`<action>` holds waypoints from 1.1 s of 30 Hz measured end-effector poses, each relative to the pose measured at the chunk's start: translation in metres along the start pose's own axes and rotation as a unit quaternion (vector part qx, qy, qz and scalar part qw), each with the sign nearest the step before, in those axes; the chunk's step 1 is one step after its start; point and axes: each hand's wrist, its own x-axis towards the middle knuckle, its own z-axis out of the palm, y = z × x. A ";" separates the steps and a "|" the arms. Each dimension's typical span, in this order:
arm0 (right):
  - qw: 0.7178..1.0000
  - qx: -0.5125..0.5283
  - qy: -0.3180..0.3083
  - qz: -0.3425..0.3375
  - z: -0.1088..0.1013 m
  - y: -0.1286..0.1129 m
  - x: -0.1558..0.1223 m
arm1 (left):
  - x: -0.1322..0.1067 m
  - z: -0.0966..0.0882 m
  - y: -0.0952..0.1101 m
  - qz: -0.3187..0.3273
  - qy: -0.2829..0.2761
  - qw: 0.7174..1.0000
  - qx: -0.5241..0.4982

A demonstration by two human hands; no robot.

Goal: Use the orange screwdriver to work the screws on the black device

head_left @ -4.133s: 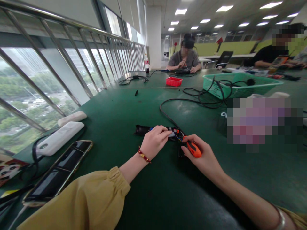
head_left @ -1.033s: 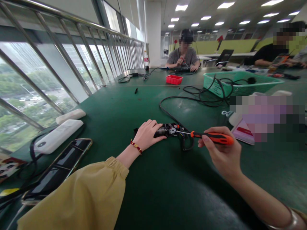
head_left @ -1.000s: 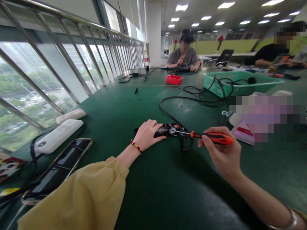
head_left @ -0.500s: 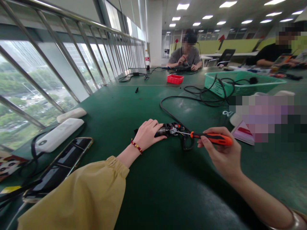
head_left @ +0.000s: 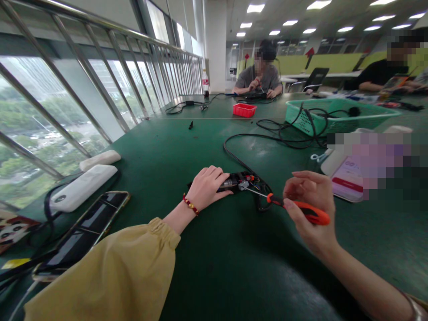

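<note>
Under my left hand (head_left: 207, 185) lies a black corded device (head_left: 230, 183) with its inner parts and small wires exposed at the right end. The fingers wrap over its dark body and press it on the green table (head_left: 207, 249). My right hand (head_left: 312, 209) holds an orange and black screwdriver (head_left: 307, 210) by the handle, between thumb and curled fingers, with the upper fingers lifted off. Its thin shaft points left, and the tip meets the exposed end of the device near a small grey part. A black cord (head_left: 239, 155) runs from that end.
Beyond the device stand a red tray (head_left: 244, 110) and a green basket (head_left: 344, 126) holding black cable. A phone (head_left: 347, 178) lies on the right. Another phone (head_left: 85, 229) and a white power bank (head_left: 83, 188) lie on the left. Across the table sits a person (head_left: 259, 76).
The screwdriver's handle has dropped lower and tilted more, its tip still at the device. My right hand's upper fingers have loosened from the handle. My left hand has stayed put.
</note>
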 end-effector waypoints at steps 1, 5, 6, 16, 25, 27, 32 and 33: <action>1.000 -0.011 -0.014 0.009 0.000 -0.001 0.000 | 0.000 0.000 0.000 -0.001 -0.001 1.000 -0.002; 0.998 -0.059 -0.006 0.028 0.002 -0.006 0.000 | 0.000 0.000 0.000 -0.001 -0.002 1.000 -0.005; 0.999 -0.051 0.015 0.011 0.003 -0.007 0.000 | 0.000 0.000 0.000 0.000 -0.001 1.000 -0.003; 0.996 -0.085 0.006 -0.011 0.004 -0.005 -0.005 | 0.000 0.002 -0.001 0.003 -0.001 1.000 0.005; 0.998 -0.058 0.020 0.003 0.007 -0.010 -0.003 | 0.000 0.001 -0.001 0.000 0.001 1.000 0.001; 0.997 -0.067 0.038 0.004 0.008 -0.011 -0.004 | 0.000 0.001 -0.001 0.003 0.003 1.000 0.003; 0.996 -0.029 0.042 -0.078 0.008 -0.007 -0.004 | -0.001 0.001 -0.001 0.008 0.010 1.000 0.005; 0.996 -0.037 0.033 -0.071 0.007 -0.006 -0.005 | -0.001 0.001 -0.001 0.008 0.010 1.000 0.006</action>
